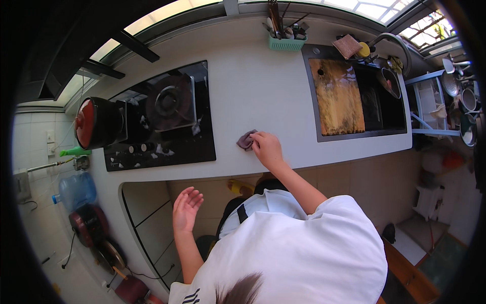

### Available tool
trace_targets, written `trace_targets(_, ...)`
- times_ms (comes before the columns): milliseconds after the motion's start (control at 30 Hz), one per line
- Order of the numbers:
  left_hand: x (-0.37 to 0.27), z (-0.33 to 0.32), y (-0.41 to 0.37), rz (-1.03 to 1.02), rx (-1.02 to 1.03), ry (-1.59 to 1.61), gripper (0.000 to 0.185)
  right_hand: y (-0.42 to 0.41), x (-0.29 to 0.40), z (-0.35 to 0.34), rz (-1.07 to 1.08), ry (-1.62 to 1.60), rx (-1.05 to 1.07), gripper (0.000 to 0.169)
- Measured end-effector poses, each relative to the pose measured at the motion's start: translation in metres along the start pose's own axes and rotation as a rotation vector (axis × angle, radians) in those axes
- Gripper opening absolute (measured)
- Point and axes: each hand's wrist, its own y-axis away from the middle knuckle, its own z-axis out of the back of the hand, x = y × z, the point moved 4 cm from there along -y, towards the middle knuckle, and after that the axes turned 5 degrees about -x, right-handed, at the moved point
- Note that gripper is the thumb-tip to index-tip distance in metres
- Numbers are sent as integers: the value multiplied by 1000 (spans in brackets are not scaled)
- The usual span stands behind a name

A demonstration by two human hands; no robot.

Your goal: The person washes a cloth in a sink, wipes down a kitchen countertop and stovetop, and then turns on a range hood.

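My right hand [265, 147] pinches the edge of a crumpled grey-purple cloth [246, 140], which lies on the white countertop [258, 95] near its front edge. Palm up and fingers apart, my left hand [188, 209] is held in front of the counter and holds nothing. To the left of the cloth, the black glass gas hob [182, 150] has white foam patches on its surface, mostly round the knobs and near the burner [167, 100]. A dark pot with a red lid [85, 123] stands on the hob's left burner.
At the right, a wooden cutting board [338, 98] lies over part of the sink [393, 114]. A green utensil basket [287, 43] stands at the back. Beyond the sink is a blue rack [434, 132] with hanging ladles. A blue water bottle [78, 190] lies at the left.
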Motion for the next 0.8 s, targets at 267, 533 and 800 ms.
trace_targets(267, 11, -46, -3, 7, -1, -5, 29, -1, -2, -46, 154, 318, -238, 54)
trace_targets(533, 22, -71, -4, 12, 13, -32, 28, 17, -30, -25, 465, 219, 5, 24)
trace_targets(800, 21, -71, -8, 0, 31, -102, 29, 52, -75, 49, 501, 277, 153, 23)
